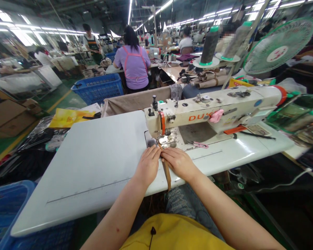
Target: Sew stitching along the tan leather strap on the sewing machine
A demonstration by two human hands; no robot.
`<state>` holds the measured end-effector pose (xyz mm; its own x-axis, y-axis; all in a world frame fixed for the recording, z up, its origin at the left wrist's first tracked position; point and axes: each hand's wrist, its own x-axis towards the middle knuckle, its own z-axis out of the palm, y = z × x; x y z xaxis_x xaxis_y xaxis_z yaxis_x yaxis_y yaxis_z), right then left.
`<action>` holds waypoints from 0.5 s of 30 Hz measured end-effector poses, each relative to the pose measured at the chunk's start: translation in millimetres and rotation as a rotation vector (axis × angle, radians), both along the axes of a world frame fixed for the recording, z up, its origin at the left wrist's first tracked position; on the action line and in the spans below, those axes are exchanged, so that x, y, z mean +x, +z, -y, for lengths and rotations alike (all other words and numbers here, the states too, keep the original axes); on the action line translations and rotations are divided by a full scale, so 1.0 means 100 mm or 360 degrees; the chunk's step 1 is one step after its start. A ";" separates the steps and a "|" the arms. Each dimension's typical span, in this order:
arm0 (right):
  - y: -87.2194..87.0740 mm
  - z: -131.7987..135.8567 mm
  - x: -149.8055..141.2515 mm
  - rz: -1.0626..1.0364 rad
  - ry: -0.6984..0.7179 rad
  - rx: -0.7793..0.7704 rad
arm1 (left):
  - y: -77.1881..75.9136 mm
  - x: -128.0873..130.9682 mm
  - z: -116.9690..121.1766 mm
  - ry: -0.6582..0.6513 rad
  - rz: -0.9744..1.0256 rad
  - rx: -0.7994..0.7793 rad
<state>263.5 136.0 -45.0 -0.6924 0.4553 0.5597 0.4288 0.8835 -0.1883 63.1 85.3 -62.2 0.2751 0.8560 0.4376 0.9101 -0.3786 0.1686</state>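
A white sewing machine (pixel 214 107) stands on a pale table. Just in front of its presser foot (pixel 165 139), both hands meet over a narrow brown strip (pixel 167 175). My left hand (pixel 149 164) has its fingers together and bent, with the tips pressing on the strip's left side by the needle area. From the other side, my right hand (pixel 177 162) closes its fingers over the strip close to the foot. The strip's lower end hangs past the table's front edge. The fingertips and the strip's far end are partly hidden.
Pink-handled thread snips (pixel 198 144) lie on the machine bed right of the needle. Thread cones (pixel 210 47) and a green fan (pixel 278 48) stand behind. Blue crates (pixel 99 88) and a yellow bag (pixel 70 117) are left. A person in purple (pixel 135 66) sits ahead.
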 end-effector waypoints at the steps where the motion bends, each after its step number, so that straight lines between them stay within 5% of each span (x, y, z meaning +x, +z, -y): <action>1: 0.00 0.00 0.00 -0.0001 -0.0002 -0.0004 | 0.00 0.00 0.00 0.0000 -0.0001 -0.0002; 15: -0.01 -0.01 0.00 0.0008 -0.0009 0.0009 | -0.02 0.00 0.00 0.0005 -0.0032 -0.0010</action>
